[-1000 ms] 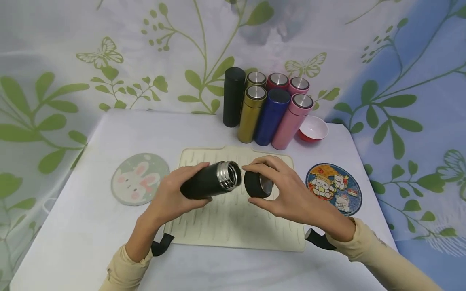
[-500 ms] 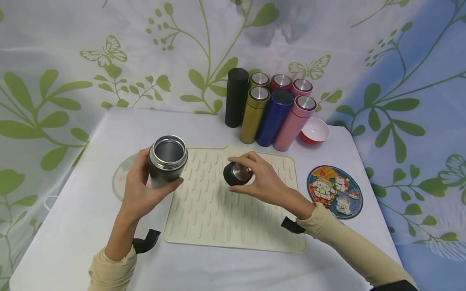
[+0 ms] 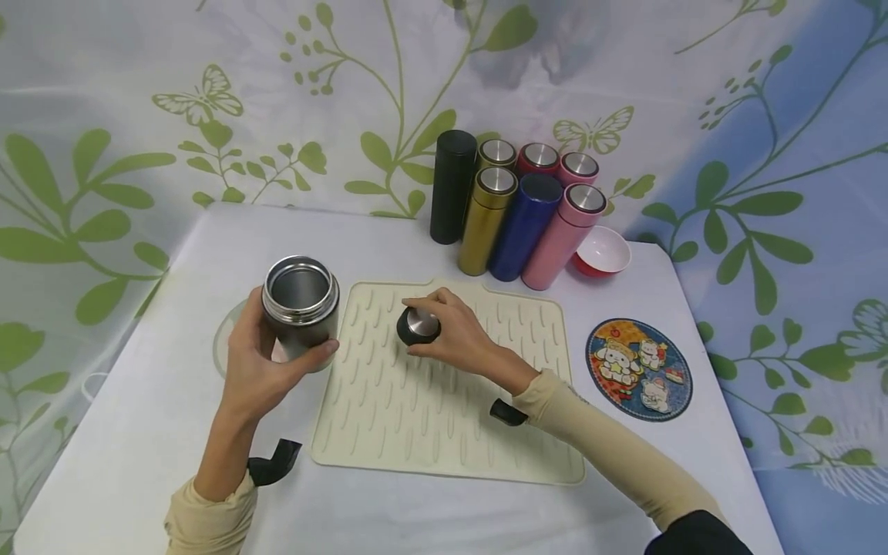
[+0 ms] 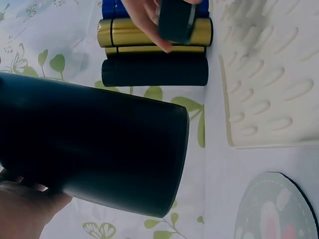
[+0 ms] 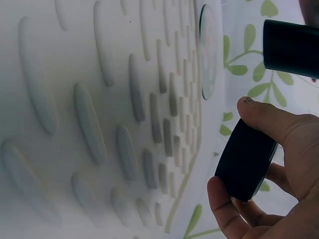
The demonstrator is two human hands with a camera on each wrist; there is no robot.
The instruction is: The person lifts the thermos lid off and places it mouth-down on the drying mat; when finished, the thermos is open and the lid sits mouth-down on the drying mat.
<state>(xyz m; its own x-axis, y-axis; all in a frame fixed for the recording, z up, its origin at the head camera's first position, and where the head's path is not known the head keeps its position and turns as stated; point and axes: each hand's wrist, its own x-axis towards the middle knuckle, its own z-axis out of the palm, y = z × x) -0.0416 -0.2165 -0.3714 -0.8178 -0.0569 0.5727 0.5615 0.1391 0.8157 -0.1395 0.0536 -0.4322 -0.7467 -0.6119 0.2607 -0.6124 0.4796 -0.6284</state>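
The left hand [image 3: 260, 362] wraps the uncapped black flask [image 4: 99, 144], raised toward ten o'clock of the mat [image 3: 444, 416]; at three o'clock from the flask, the right hand [image 3: 456, 331] pinches the cap [image 3: 419, 324]. The flask looks rigid, probably smooth, best gripped mid-body below its steel rim [image 3: 300, 316]; the cap, likely light, by its sides. Standing bottles [image 3: 522, 231] crowd one o'clock; room opens toward five.
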